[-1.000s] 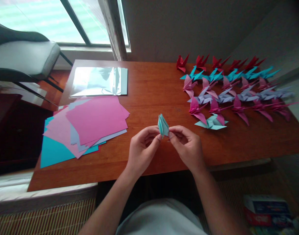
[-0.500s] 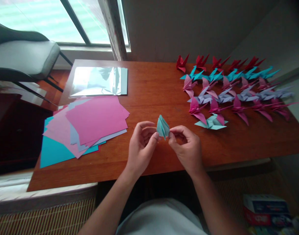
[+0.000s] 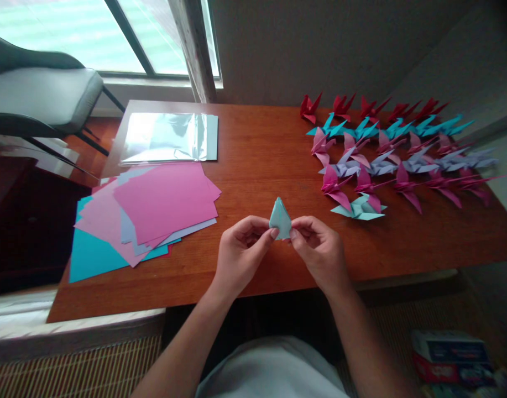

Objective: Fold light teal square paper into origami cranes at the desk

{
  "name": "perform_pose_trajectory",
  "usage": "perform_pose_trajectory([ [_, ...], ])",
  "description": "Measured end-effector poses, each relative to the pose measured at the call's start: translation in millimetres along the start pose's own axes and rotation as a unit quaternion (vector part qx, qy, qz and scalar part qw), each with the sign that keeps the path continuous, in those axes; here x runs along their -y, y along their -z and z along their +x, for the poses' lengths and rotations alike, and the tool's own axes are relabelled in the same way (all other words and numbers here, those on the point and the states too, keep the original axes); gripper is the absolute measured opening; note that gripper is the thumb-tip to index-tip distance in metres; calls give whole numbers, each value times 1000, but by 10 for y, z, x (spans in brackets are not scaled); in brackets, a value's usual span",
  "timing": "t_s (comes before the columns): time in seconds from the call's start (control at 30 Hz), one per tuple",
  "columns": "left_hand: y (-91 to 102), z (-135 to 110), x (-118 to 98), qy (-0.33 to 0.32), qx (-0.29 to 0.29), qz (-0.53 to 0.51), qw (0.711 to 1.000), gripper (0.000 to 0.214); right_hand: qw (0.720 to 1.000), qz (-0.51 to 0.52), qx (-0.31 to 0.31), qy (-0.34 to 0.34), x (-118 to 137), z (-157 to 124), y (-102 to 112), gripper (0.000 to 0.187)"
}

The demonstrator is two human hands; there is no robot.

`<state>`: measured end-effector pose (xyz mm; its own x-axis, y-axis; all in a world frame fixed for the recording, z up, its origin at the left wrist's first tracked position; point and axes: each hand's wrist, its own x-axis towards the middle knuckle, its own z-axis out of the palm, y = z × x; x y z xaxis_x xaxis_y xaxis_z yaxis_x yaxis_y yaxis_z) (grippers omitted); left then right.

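A small pale-blue folded paper piece is held upright above the front of the wooden table. My left hand pinches its lower left edge with thumb and fingers closed. My right hand pinches its lower right edge the same way. Both hands hover near the table's front edge, in the middle. To the right, rows of finished paper cranes in red, teal, pink and lilac stand on the table, with a pale-blue crane nearest my right hand.
A loose pile of pink, lilac and teal paper sheets lies at the left. Behind it is a clear plastic sleeve. A grey chair stands by the window at far left. Boxes lie on the floor at lower right.
The folded piece has turned from edge-on with fanned flaps to a flat pointed face toward me. Both hands shifted slightly and closed in on its lower corners.
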<state>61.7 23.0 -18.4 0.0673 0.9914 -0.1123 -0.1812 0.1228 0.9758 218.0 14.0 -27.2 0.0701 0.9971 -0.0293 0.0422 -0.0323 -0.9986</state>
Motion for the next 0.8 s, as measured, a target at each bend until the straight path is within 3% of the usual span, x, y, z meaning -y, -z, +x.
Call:
perform_pose_trajectory([
  [0.33, 18, -12, 39, -6, 18, 31, 999, 20, 992, -9, 124, -18, 137, 73, 121, 15],
  [0.8, -11, -31, 16, -11, 56, 21, 998, 16, 994, 81, 72, 29, 111, 113, 80, 8],
])
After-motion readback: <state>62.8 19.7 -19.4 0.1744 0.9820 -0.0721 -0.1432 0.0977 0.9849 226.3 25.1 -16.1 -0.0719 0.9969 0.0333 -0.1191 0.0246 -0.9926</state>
